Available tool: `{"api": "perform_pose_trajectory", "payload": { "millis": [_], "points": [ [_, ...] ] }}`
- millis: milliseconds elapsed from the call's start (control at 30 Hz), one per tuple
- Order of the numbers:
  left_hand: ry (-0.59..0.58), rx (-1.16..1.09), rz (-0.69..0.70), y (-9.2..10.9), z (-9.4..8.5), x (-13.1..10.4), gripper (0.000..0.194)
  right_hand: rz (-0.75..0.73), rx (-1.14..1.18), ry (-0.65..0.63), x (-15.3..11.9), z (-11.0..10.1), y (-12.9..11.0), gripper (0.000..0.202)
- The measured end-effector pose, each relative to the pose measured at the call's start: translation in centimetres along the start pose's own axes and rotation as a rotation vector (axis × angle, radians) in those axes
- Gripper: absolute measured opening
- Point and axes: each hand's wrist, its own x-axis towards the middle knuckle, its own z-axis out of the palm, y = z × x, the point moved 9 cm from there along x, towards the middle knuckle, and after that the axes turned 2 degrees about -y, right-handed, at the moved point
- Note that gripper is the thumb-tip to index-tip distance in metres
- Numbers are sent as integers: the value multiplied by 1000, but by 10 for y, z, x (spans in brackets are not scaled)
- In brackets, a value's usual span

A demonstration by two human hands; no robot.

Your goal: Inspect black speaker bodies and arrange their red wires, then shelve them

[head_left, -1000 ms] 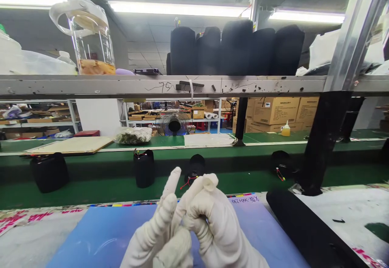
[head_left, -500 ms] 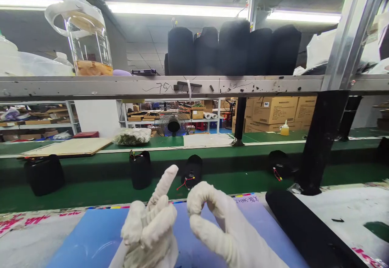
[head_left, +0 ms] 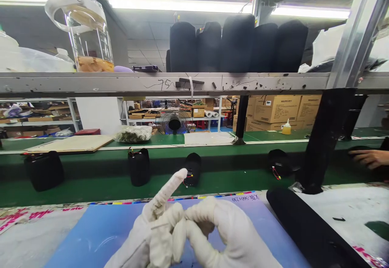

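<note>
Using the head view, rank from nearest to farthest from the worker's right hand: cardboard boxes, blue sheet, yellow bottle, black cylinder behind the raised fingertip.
1. Blue sheet: below the right hand.
2. Black cylinder: ahead, slightly left, on the green surface.
3. Yellow bottle: farther ahead, right.
4. Cardboard boxes: right, behind the bottle.

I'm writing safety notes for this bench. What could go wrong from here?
The gloved left hand and right hand meet above the blue sheet; any small piece between them might slip, though I can't tell whether they hold one.

Wires stick out of the black pack beyond the left hand and could snag on a glove.

The part-filled pitcher stands on the shelf; a knock might spill it.
</note>
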Motion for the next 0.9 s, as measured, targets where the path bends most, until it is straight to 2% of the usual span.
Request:
{"api": "perform_pose_trajectory", "payload": {
  "millis": [67, 167, 267, 367, 467, 667, 800, 900],
  "points": [
    [-70, 30, -54, -1, 17, -3, 75, -3, -76, -31, 1, 3, 4, 13],
    [-183, 51, -97, 3, 33, -14, 54, 36, -108, -84, 4, 0, 7, 11],
    [-209, 42, -65, 14, 31, -22, 36, 152, 110, -136, 4, -5, 10, 11],
    [-206, 34, -36, 19, 23, -22, 31, 226, 289, -145, 1, -7, 7, 10],
    [-207, 30, -18, 18, 21, -20, 33, 246, 329, -152, -1, -1, 9, 3],
    [-214, 23, -4, 14, 25, -19, 33, 286, 389, -206, 2, 19, 32, 20],
    [-222, 21, -5, 7, 27, -18, 34, 276, 377, -190, -1, 17, 31, 20],
    [-220, 24, -12, 5, 27, -16, 35, 258, 357, -168, -6, 12, 21, 10]
  ]
}}
